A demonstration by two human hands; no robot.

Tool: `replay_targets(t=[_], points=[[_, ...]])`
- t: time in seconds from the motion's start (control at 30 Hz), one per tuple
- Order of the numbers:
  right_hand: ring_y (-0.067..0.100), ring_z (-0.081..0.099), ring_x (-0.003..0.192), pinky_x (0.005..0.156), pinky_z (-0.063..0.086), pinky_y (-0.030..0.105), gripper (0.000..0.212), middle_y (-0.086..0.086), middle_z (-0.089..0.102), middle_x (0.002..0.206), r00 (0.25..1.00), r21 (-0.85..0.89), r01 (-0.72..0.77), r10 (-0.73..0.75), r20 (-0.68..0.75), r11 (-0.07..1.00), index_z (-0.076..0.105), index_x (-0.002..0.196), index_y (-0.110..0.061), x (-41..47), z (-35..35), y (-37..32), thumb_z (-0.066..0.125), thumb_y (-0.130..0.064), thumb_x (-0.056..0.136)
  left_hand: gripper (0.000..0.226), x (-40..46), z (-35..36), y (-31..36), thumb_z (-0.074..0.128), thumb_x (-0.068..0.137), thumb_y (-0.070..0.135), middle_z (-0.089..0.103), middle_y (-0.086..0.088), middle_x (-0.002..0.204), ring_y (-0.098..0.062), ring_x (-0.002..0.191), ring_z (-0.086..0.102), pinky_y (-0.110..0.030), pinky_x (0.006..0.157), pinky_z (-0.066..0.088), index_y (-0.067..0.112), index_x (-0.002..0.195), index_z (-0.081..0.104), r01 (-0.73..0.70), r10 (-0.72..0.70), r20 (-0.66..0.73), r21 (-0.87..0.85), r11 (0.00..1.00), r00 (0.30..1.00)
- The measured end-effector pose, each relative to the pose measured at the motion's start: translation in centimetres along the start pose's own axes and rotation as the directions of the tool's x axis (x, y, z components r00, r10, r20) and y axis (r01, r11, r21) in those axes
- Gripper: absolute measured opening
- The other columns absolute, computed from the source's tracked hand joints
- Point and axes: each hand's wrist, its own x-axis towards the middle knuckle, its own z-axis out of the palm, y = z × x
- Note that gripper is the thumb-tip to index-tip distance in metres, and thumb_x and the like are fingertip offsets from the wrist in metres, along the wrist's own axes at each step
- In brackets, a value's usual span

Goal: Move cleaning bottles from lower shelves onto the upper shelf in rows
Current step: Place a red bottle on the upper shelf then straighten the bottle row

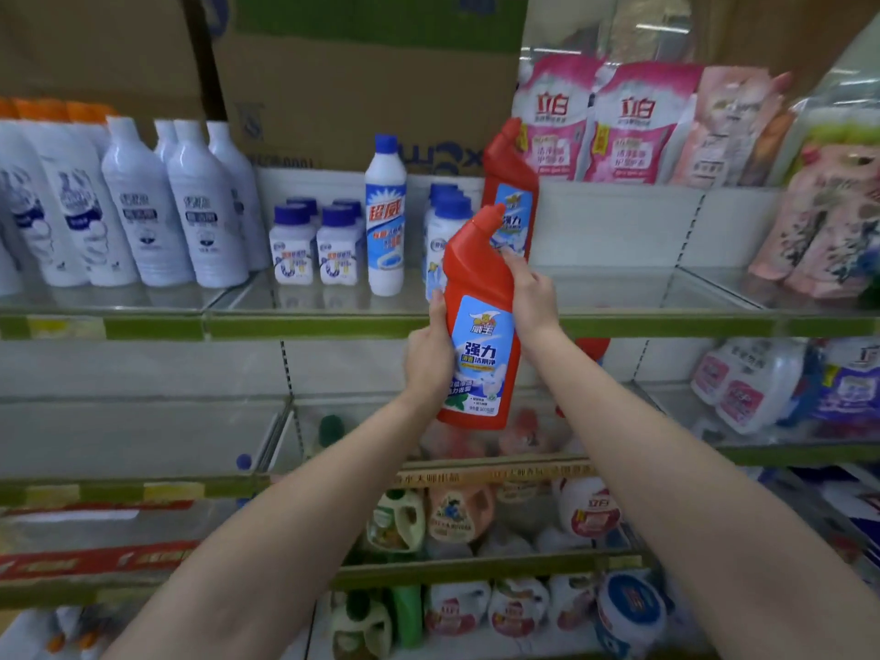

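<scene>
I hold a red cleaning bottle (pixel 478 321) with a blue label and angled red cap, upright, in front of the upper shelf (pixel 619 321). My left hand (pixel 428 357) grips its lower left side. My right hand (pixel 528 295) grips its upper right shoulder. A second red bottle (pixel 509 183) of the same kind stands on the upper shelf just behind it. A tall white bottle with a blue cap (pixel 385 216) stands to its left, with small white blue-capped bottles (pixel 314 245) beside it.
Large white bottles (pixel 143 207) fill the upper shelf's left end. Pink refill pouches (pixel 619 126) lean at the back right. Cardboard boxes (pixel 362 78) stand behind. Lower shelves hold jugs and bottles (pixel 457 516). The upper shelf's right middle is bare glass.
</scene>
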Motion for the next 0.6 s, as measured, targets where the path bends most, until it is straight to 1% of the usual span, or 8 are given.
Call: replay_targets(t=[0.07, 0.13, 0.17, 0.23, 0.3, 0.43, 0.53, 0.6], points=[[0.017, 0.071, 0.074, 0.072, 0.056, 0.031, 0.038, 0.004, 0.076, 0.082, 0.999, 0.005, 0.027, -0.027, -0.038, 1.000, 0.075, 0.089, -0.003, 1.4, -0.2, -2.4, 0.068, -0.040, 0.092, 0.090, 1.1, 1.2, 2.2, 0.028, 0.066, 0.098, 0.076, -0.003, 0.075, -0.026, 0.078, 0.073, -0.047, 0.086, 0.058, 0.021, 0.070, 0.076, -0.033, 0.033, -0.032, 0.009, 0.999, 0.999], [0.019, 0.064, 0.072, 0.071, 0.052, 0.036, 0.067, 0.003, 0.069, 0.077, 0.996, -0.054, 0.044, -0.048, -0.073, 0.998, 0.068, 0.091, 0.010, 2.8, -0.3, -4.5, 0.068, -0.056, 0.078, 0.088, 2.0, 2.6, 4.1, 0.030, 0.068, 0.098, 0.077, -0.001, 0.080, -0.024, 0.081, 0.074, -0.047, 0.088, 0.058, 0.024, 0.080, 0.076, -0.048, 0.048, -0.036, -0.015, 0.999, 0.998], [0.021, 0.062, 0.072, 0.072, 0.052, 0.040, 0.074, 0.003, 0.067, 0.075, 0.994, -0.084, 0.047, -0.055, -0.090, 0.995, 0.066, 0.092, 0.011, 3.7, -0.4, -5.4, 0.067, -0.061, 0.073, 0.080, 2.1, 3.3, 5.0, 0.031, 0.075, 0.093, 0.077, 0.001, 0.081, -0.022, 0.082, 0.074, -0.046, 0.089, 0.057, 0.027, 0.084, 0.076, -0.066, 0.065, -0.023, -0.026, 0.997, 0.998], [0.021, 0.062, 0.071, 0.070, 0.050, 0.040, 0.058, 0.002, 0.067, 0.074, 0.990, -0.145, 0.047, -0.066, -0.128, 0.988, 0.066, 0.077, 0.001, 4.9, -0.7, -7.3, 0.062, -0.057, 0.078, 0.065, 2.9, 4.7, 6.4, 0.033, 0.088, 0.080, 0.078, 0.003, 0.081, -0.019, 0.082, 0.075, -0.043, 0.089, 0.058, 0.030, 0.080, 0.075, -0.118, 0.118, 0.001, -0.036, 0.992, 0.993], [0.020, 0.055, 0.066, 0.064, 0.042, 0.035, 0.041, 0.001, 0.061, 0.072, 0.976, -0.194, 0.056, -0.094, -0.196, 0.979, 0.059, 0.069, -0.012, 6.1, -1.1, -8.8, 0.057, -0.045, 0.092, 0.068, 3.5, 6.0, 7.5, 0.031, 0.092, 0.076, 0.077, 0.003, 0.076, -0.017, 0.078, 0.075, -0.039, 0.085, 0.058, 0.028, 0.071, 0.073, -0.147, 0.148, 0.007, -0.034, 0.988, 0.989], [0.014, 0.040, 0.053, 0.052, 0.031, 0.032, 0.041, -0.004, 0.046, 0.058, 0.953, -0.191, 0.115, -0.162, -0.255, 0.975, 0.043, 0.059, -0.017, 10.0, -2.1, -9.7, 0.056, -0.031, 0.096, 0.075, 5.3, 8.5, 9.0, 0.022, 0.098, 0.071, 0.076, 0.004, 0.074, -0.014, 0.074, 0.073, -0.031, 0.076, 0.058, 0.020, 0.079, 0.074, -0.187, 0.187, 0.012, 0.009, 0.982, 0.982], [0.014, 0.037, 0.047, 0.053, 0.032, 0.031, 0.043, -0.008, 0.040, 0.048, 0.955, -0.141, 0.119, -0.152, -0.254, 0.983, 0.037, 0.055, -0.021, 12.5, -2.8, -10.2, 0.058, -0.030, 0.091, 0.070, 6.8, 10.3, 9.9, 0.025, 0.100, 0.067, 0.076, 0.001, 0.076, -0.016, 0.076, 0.074, -0.030, 0.072, 0.059, 0.019, 0.080, 0.072, -0.192, 0.192, 0.026, -0.004, 0.981, 0.981], [0.014, 0.039, 0.048, 0.056, 0.035, 0.032, 0.039, -0.007, 0.041, 0.051, 0.955, -0.133, 0.122, -0.153, -0.253, 0.984, 0.039, 0.059, -0.020, 13.9, -3.1, -10.3, 0.058, -0.031, 0.091, 0.066, 8.2, 11.2, 10.3, 0.025, 0.102, 0.063, 0.076, 0.000, 0.081, -0.017, 0.079, 0.073, -0.032, 0.075, 0.060, 0.019, 0.083, 0.071, -0.193, 0.191, 0.058, 0.030, 0.981, 0.980]])
